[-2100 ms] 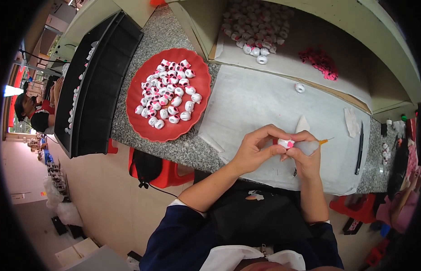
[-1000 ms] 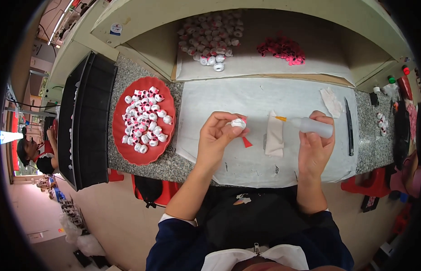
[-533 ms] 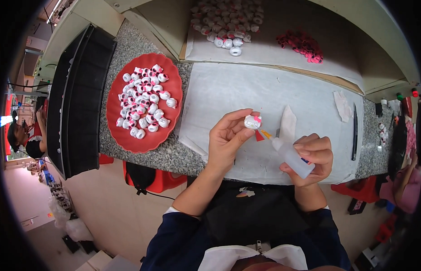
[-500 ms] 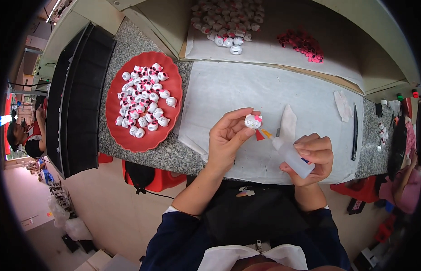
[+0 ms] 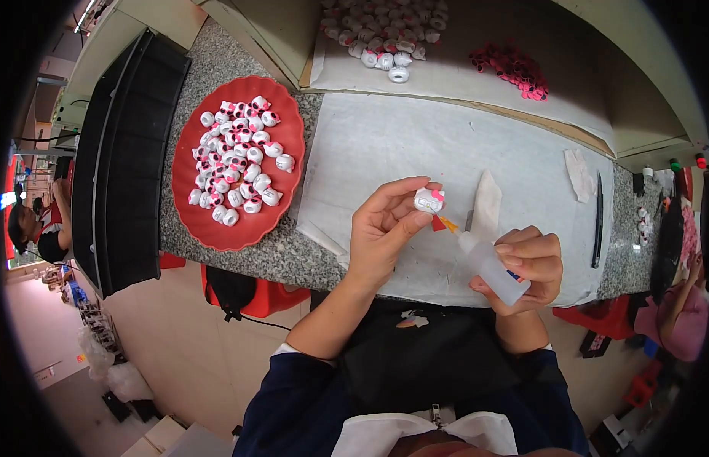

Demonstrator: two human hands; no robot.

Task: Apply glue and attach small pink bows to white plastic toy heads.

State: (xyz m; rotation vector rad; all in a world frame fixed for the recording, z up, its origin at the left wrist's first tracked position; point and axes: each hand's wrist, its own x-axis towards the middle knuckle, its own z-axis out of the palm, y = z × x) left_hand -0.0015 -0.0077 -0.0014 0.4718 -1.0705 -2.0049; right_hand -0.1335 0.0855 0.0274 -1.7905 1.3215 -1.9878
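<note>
Between the fingertips and thumb of my left hand [image 5: 386, 232] is a small white cat-head figure [image 5: 428, 199] with a pink bow. My right hand [image 5: 528, 266] is wrapped round a translucent white squeeze bottle [image 5: 491, 268], tilted so that its orange nozzle [image 5: 449, 223] points up and left, close below the cat head. Whether the tip touches it I cannot tell. A small red piece [image 5: 438, 224] shows just behind the nozzle. Under both hands lies a white paper sheet [image 5: 385, 129] on the worktop.
A red scalloped plate [image 5: 188, 221] of similar cat heads stands at left, beside a black tray rack [image 5: 134, 167]. More heads [image 5: 385, 38] and pink pieces [image 5: 514, 72] lie on the shelf. A folded white cloth [image 5: 488, 204] and a black pen-like tool [image 5: 597, 221] lie at right.
The view has shifted slightly. The cat head has turned a little in my left fingers, and the bottle's nozzle stays close below it.
</note>
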